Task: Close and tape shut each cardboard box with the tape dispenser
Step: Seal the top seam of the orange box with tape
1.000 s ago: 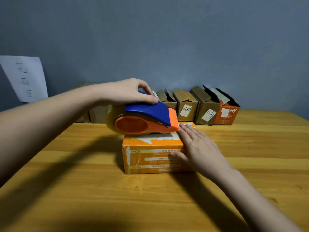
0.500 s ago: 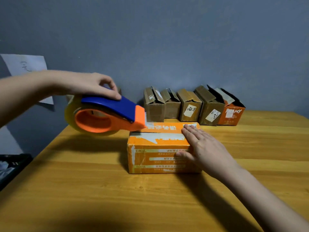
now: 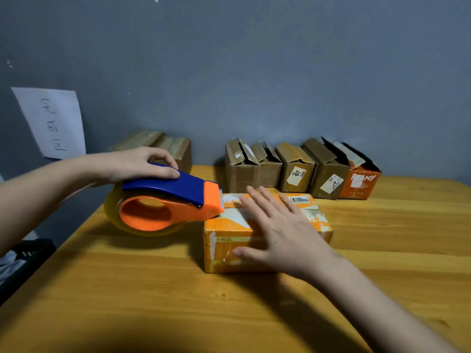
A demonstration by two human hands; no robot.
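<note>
left hand (image 3: 137, 163) grasps tape dispenser (image 3: 163, 202), nose rightward at orange box (image 3: 229, 240) | right hand (image 3: 283, 233) flat, released

The light is dim and warm, falling from above and somewhat behind the camera. The desk (image 3: 382, 250) gleams softly at its right, while a broad dark shadow covers its near edge. Both forearms cast soft shadows on the wood. The grey wall (image 3: 254, 72) darkens toward the corners. Straight edges bow at the frame's sides; detail is slightly soft throughout.
</note>
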